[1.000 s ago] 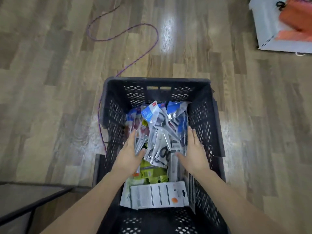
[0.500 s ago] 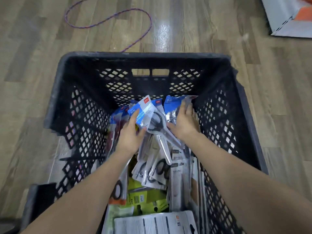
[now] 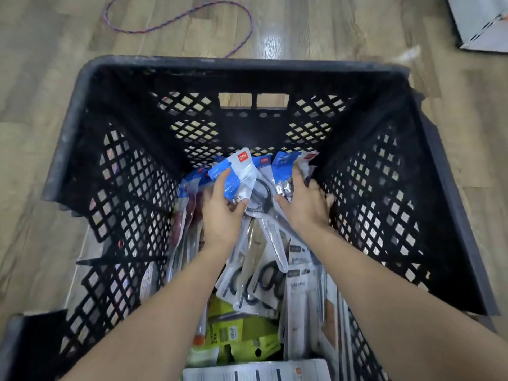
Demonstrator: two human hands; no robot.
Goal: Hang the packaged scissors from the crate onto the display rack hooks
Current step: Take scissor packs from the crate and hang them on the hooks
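A black lattice crate (image 3: 115,204) fills the view, and both my arms reach down into it. Several packaged scissors lie heaped inside. My left hand (image 3: 221,213) grips the top pack of black-handled scissors (image 3: 242,177), which has a blue and white card. My right hand (image 3: 306,204) is pushed among the blue-carded packs (image 3: 283,165) at the crate's far right; its fingers curl round them. More scissor packs (image 3: 261,281) lie below my wrists. No display rack is in view.
Green packs (image 3: 242,336) and a white card (image 3: 255,373) lie at the crate's near end. The crate stands on a wood-look floor with a purple cord (image 3: 178,20) looped beyond it. A white and orange box (image 3: 483,26) sits at the top right.
My head has come closer to the crate. Both hands have gone from hovering over the heap to deep among the packs, the left taking hold of the top scissors pack.
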